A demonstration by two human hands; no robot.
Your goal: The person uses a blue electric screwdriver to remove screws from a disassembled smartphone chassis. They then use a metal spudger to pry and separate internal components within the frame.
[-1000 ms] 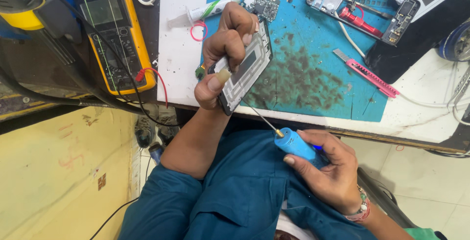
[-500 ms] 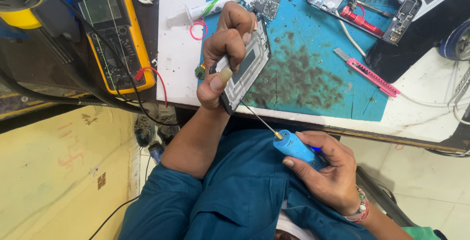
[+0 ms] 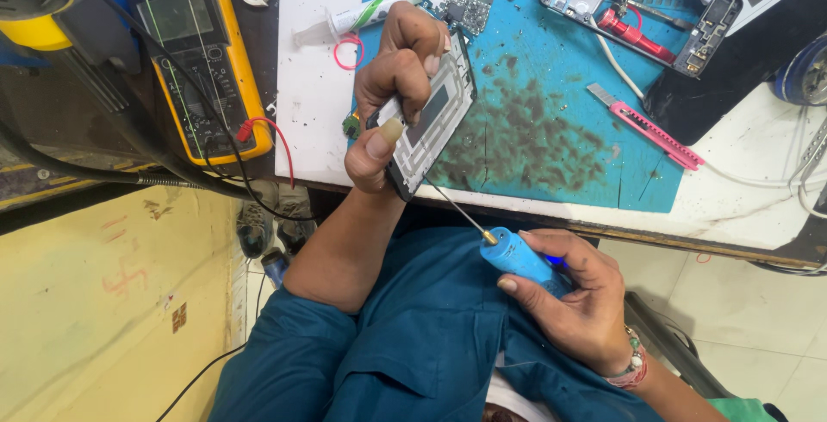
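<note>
My left hand [image 3: 392, 95] grips an opened phone frame [image 3: 435, 121], held tilted over the near edge of a blue work mat [image 3: 551, 129]; thumb on its lower corner, fingers over its top. My right hand [image 3: 573, 297] holds a blue-handled screwdriver [image 3: 521, 263] below the table edge. Its thin shaft points up-left and the tip meets the phone frame's lower edge.
A yellow multimeter [image 3: 194, 52] with a red lead lies at the left. A pink cutter [image 3: 646, 129], a second opened phone [image 3: 642, 13], a small circuit board [image 3: 461, 4] and a paste syringe [image 3: 362, 17] lie on the mat and white table [image 3: 314, 112]. Cables run at both sides.
The screwdriver has shifted slightly; its tip stays at the phone frame's lower edge. My left hand holds the frame in about the same place.
</note>
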